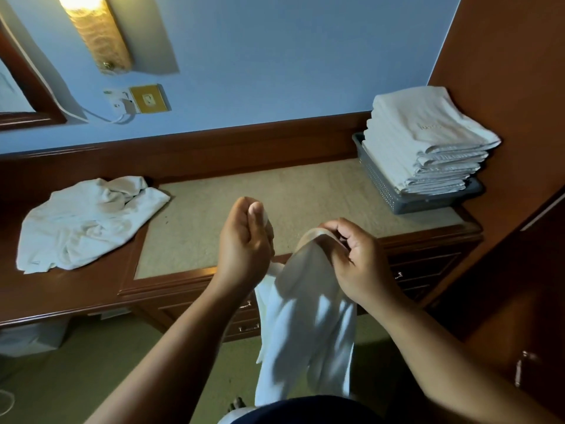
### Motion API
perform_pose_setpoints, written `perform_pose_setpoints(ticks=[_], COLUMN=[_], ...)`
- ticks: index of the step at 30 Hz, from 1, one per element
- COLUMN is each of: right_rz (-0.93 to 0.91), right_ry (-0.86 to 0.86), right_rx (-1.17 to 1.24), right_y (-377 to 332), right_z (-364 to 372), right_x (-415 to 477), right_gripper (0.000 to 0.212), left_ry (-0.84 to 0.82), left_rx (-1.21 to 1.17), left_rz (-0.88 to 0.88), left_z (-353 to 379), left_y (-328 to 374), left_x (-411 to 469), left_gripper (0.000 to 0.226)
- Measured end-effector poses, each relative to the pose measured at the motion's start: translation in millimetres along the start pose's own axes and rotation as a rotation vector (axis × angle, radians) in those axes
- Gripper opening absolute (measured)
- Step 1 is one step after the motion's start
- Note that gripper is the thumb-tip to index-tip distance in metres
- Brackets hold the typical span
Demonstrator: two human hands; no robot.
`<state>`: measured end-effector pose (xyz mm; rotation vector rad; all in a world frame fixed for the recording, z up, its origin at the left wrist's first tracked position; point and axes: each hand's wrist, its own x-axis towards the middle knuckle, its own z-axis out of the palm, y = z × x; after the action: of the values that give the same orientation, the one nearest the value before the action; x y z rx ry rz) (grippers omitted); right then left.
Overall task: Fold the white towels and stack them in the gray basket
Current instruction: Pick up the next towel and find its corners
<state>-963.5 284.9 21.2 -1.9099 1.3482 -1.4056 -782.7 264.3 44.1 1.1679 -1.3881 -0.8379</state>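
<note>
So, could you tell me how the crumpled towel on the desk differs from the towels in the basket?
The loose towel lies crumpled and unfolded on the desk; the stacked towels are folded flat. The loose towel sprawls low at the left; the stacked towels form a neat pile at the right, rising above the rim of the gray basket. Both are white.

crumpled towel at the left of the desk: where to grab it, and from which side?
Probably the flat near-left corner, pinched from the front edge of the desk. The crumpled towel lies spread thin there; its far part is bunched into folds. The left hand and right hand now hold the hanging towel.
</note>
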Motion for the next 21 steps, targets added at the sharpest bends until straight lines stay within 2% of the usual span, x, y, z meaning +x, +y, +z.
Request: perform_pose_setpoints(ticks=[4,8,12,17,21], right_rz=[0.006,0.037,0.037,0.047,0.127], right_ry=[0.018,0.070,0.089,-0.131,-0.206], right_rx=[0.063,0.061,0.053,0.052,-0.106], right_y=[-9,-18,-21,0,58], right_z=[-4,-7,-11,-12,4], right_x=[-4,2,1,-9,-29], right_gripper=[0.008,0.017,0.020,0.010,0.023], left_ry=[-0.167,-0.221,-0.132,0.011,0.045], left_rx=[0.066,0.160,0.236,0.178,0.104], left_rz=[0.120,0.163,0.153,0.138,0.150], left_z=[5,22,35,22,17], left_y=[4,2,8,26,40], left_x=[3,-10,-13,4,9], left_gripper=[0.034,0.037,0.040,0.039,0.039])
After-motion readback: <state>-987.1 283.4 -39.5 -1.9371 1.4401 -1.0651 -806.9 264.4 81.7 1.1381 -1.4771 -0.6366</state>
